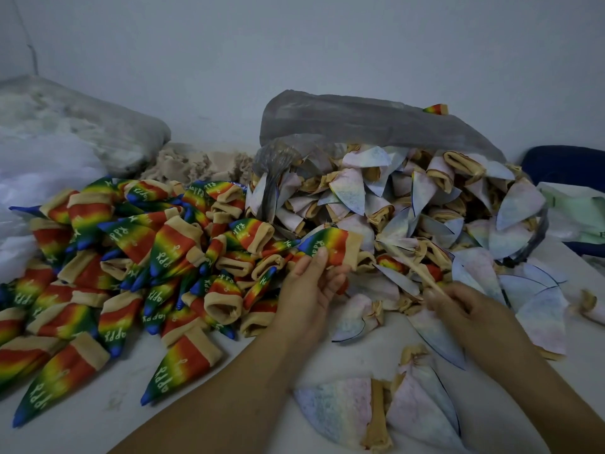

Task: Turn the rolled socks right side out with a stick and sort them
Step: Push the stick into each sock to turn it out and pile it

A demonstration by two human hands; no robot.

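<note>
Nearest camera: pale inside-out socks (376, 411) lie flat on the surface (327, 362) at 6 o'clock, tan cuffs bunched.
Left hand (307, 286): pinches a rainbow sock (330, 247) just above centre, thumb on top, close to the tan cuff.
Right hand (458, 303): fingers wrapped round a thin wooden stick (415, 270), tip aimed to 10 o'clock, toward the held sock.
Turned pile (131, 257): rainbow socks heaped at 9 o'clock.
Unturned stock (393, 198): spills from a grey plastic bag (360, 126) at 1 o'clock.
Handling (judged): light, limp, stretchy knit, not fragile. Best gripped at the thicker cuff, where the fabric bunches. The stiff stick could snag the knit.
Step (judged): held sock looks right side out, ready for the 9 o'clock pile.
</note>
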